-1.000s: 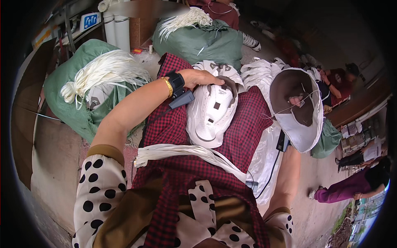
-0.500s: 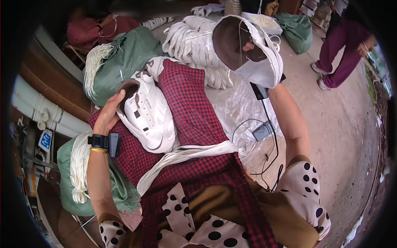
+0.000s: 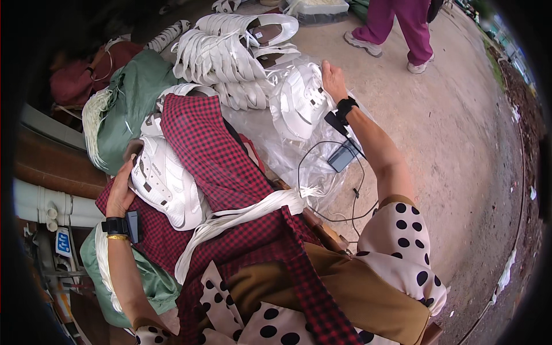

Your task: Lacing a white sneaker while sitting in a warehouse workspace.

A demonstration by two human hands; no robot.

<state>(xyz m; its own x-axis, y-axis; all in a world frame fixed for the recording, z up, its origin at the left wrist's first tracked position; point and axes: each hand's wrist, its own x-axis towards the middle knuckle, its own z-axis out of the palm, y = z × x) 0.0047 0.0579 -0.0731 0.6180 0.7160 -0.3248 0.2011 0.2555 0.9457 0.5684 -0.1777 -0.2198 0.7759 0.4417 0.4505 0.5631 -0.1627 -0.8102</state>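
My left hand (image 3: 122, 190) grips a white sneaker (image 3: 167, 181) that rests on the red checked cloth (image 3: 213, 155) over my lap. My right hand (image 3: 332, 80) reaches out to the right and holds another white sneaker (image 3: 299, 103) over clear plastic sheeting (image 3: 270, 144). A bundle of white shoelaces (image 3: 241, 215) lies across the cloth below the first sneaker. Both wrists wear black bands with small devices, and a cable (image 3: 322, 172) runs from the right one.
A row of white sneakers (image 3: 221, 54) is stacked beyond the plastic. Green sacks (image 3: 129, 103) with white lace bundles (image 3: 92, 123) stand to the left, next to white pipes (image 3: 46, 204). Another person's legs in purple trousers (image 3: 402, 20) stand on the concrete ground (image 3: 460, 144) at upper right.
The view has swung left. My right hand has lowered its white sneaker from up close down toward the plastic beside the stacked sneakers. My left hand stays on its sneaker on the cloth.
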